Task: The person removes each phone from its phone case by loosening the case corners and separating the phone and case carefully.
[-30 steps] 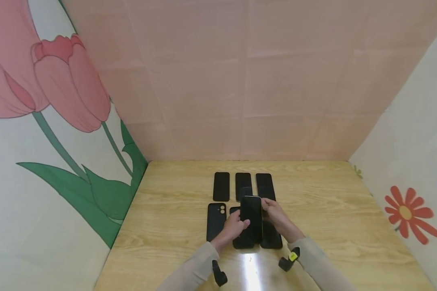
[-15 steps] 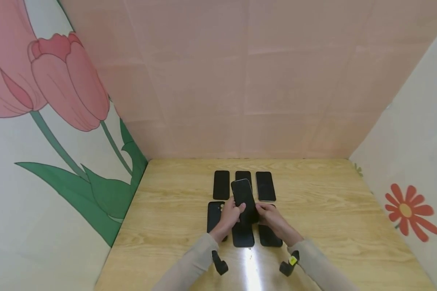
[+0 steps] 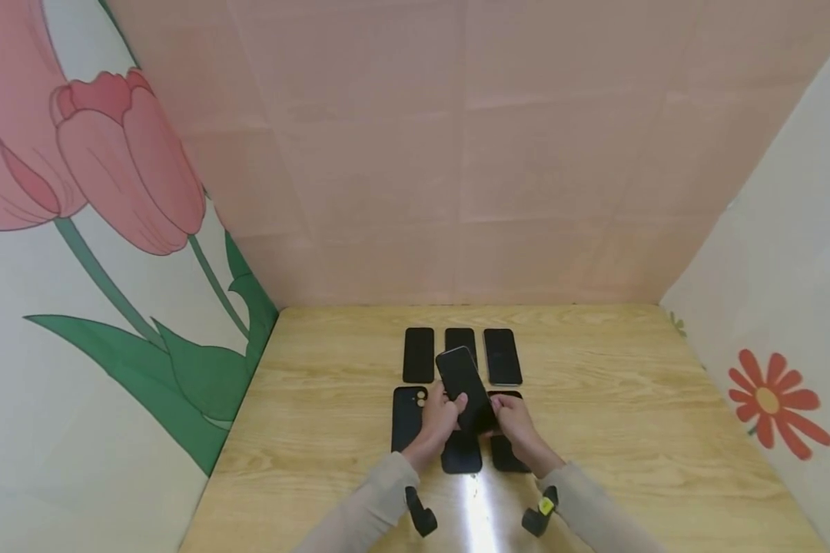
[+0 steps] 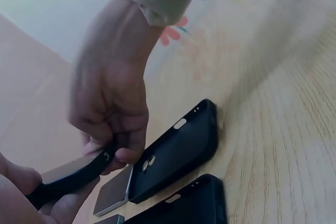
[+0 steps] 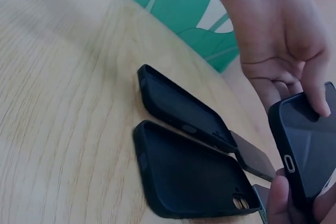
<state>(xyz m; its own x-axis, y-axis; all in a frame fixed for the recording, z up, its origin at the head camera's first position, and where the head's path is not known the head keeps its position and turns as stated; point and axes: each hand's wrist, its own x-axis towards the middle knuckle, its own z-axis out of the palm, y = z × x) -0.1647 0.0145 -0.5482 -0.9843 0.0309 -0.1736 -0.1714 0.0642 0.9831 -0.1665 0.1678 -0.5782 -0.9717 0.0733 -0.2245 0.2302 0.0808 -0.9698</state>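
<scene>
Over the table, both hands hold a dark-screened phone [image 3: 462, 380], tilted with its top end toward the left. A black case [image 5: 283, 140] with a port cutout wraps its lower end. My left hand [image 3: 437, 422] grips the phone's left side, thumb across the screen. My right hand [image 3: 519, 426] pinches the lower right corner, where the case edge [image 4: 84, 177] runs between the fingers. Below lie several cases: a left case [image 3: 406, 430] with a camera cutout, a middle case [image 3: 462, 455] partly hidden by the phone, and a right case [image 3: 508, 457] partly covered by the right hand.
Behind the cases is a row of phones: left [image 3: 418, 355], middle [image 3: 460, 339] partly hidden, and right [image 3: 502, 357]. The wooden table [image 3: 595, 369] meets a pink back wall [image 3: 456, 192] and flower-printed side panels [image 3: 754, 399]. Each wrist wears a black strap mount.
The phone has turned from nearly upright to tilted left. My right hand has slid from its upper right edge to the lower right corner; my left hand has kept its grip.
</scene>
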